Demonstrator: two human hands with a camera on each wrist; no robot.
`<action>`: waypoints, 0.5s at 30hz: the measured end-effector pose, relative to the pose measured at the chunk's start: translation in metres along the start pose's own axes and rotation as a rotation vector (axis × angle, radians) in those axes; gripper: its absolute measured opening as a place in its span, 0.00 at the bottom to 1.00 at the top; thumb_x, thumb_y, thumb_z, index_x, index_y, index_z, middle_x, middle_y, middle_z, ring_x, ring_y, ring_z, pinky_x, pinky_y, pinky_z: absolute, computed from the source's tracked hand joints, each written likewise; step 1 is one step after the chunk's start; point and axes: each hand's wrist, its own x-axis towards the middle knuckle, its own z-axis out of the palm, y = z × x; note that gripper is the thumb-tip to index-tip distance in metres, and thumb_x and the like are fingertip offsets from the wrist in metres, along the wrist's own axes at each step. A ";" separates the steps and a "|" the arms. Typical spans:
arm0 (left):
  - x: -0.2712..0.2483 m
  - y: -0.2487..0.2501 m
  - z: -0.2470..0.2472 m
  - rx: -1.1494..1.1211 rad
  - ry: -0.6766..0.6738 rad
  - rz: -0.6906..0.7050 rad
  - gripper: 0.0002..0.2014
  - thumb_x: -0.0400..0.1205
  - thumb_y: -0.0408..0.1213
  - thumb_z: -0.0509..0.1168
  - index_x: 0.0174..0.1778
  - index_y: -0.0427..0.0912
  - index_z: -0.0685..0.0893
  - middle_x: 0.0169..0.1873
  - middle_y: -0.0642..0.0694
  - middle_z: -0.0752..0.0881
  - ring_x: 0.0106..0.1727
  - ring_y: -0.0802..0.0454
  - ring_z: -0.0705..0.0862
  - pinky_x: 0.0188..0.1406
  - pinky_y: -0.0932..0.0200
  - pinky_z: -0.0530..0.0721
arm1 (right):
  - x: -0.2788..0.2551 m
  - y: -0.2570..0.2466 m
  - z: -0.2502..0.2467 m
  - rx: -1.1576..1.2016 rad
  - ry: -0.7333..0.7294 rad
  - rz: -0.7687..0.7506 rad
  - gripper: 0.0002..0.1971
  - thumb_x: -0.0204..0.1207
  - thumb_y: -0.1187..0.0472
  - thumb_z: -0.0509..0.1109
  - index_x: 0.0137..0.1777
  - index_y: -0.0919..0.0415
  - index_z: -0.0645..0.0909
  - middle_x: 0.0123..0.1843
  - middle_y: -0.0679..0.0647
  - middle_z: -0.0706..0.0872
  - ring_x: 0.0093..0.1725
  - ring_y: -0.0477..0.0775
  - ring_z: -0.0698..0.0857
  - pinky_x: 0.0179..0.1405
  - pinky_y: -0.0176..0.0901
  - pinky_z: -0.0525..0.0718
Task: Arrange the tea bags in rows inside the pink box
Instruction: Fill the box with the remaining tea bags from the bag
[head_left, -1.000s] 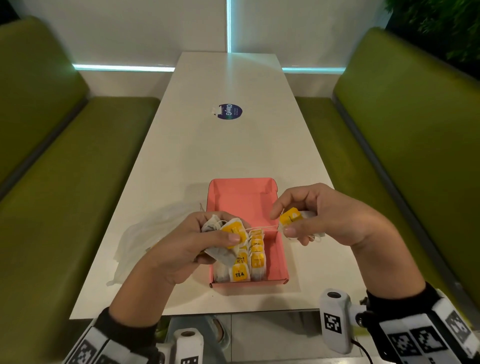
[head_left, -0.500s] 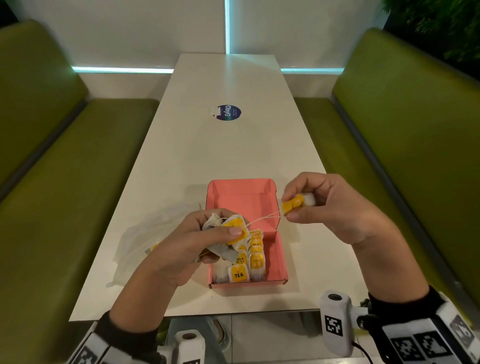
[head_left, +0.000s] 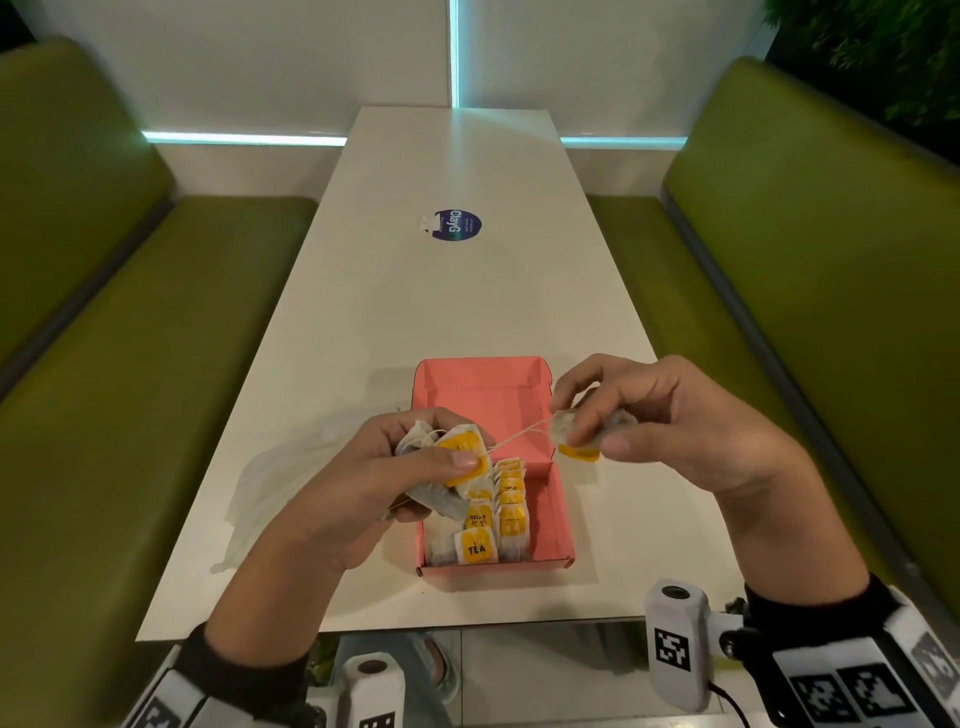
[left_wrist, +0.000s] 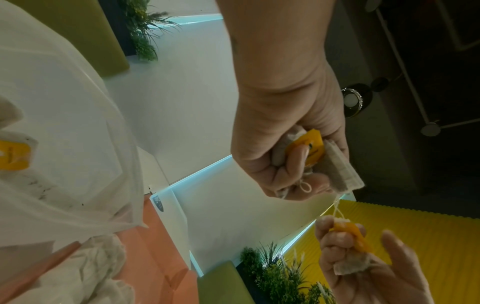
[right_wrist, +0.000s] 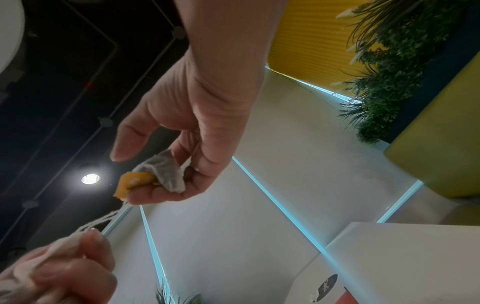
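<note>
The pink box (head_left: 540, 405) lies open on the white table (head_left: 467, 312), with two rows of yellow-tagged tea bags (head_left: 511, 519) standing in its near left part. Over the box's left edge my left hand (head_left: 441, 447) grips a bunch of tea bags (head_left: 462, 452), thumb on a yellow tag. My right hand (head_left: 584, 426) pinches a single tea bag (head_left: 574, 439) above the box's right wall, its yellow tag hanging down. A taut string (head_left: 519, 434) runs between the two. The left wrist view shows the bunch (left_wrist: 306, 148); the right wrist view shows the single bag (right_wrist: 163, 170).
A crumpled clear plastic bag (head_left: 291, 483) lies on the table left of the box. A round dark sticker (head_left: 457, 226) sits farther back. Green benches (head_left: 156, 364) flank the table on both sides. The table's near edge (head_left: 415, 623) runs just before my wrists.
My right hand has drawn the single tea bag up and to the right, away from the bunch, and turned it so the tag hangs low. The string has stretched out. My left hand stayed put.
</note>
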 end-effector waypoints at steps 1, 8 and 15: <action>0.000 0.001 0.000 0.007 0.001 0.003 0.08 0.58 0.46 0.74 0.30 0.50 0.88 0.30 0.44 0.83 0.39 0.40 0.76 0.32 0.58 0.65 | 0.000 0.000 0.001 0.012 0.034 0.008 0.05 0.60 0.60 0.76 0.36 0.53 0.91 0.48 0.46 0.86 0.51 0.42 0.85 0.43 0.30 0.80; -0.001 0.004 -0.001 0.014 0.013 0.020 0.05 0.56 0.45 0.73 0.26 0.53 0.87 0.23 0.52 0.82 0.23 0.59 0.76 0.15 0.70 0.66 | 0.008 0.001 0.010 -0.141 0.196 0.005 0.16 0.56 0.69 0.83 0.41 0.52 0.86 0.51 0.49 0.83 0.37 0.45 0.81 0.41 0.34 0.83; 0.000 0.002 -0.001 0.038 0.029 0.010 0.07 0.57 0.47 0.73 0.29 0.52 0.88 0.26 0.52 0.83 0.28 0.56 0.78 0.21 0.66 0.65 | 0.008 0.000 0.013 -0.319 0.218 -0.054 0.13 0.62 0.72 0.74 0.29 0.56 0.74 0.53 0.47 0.87 0.48 0.47 0.87 0.41 0.36 0.82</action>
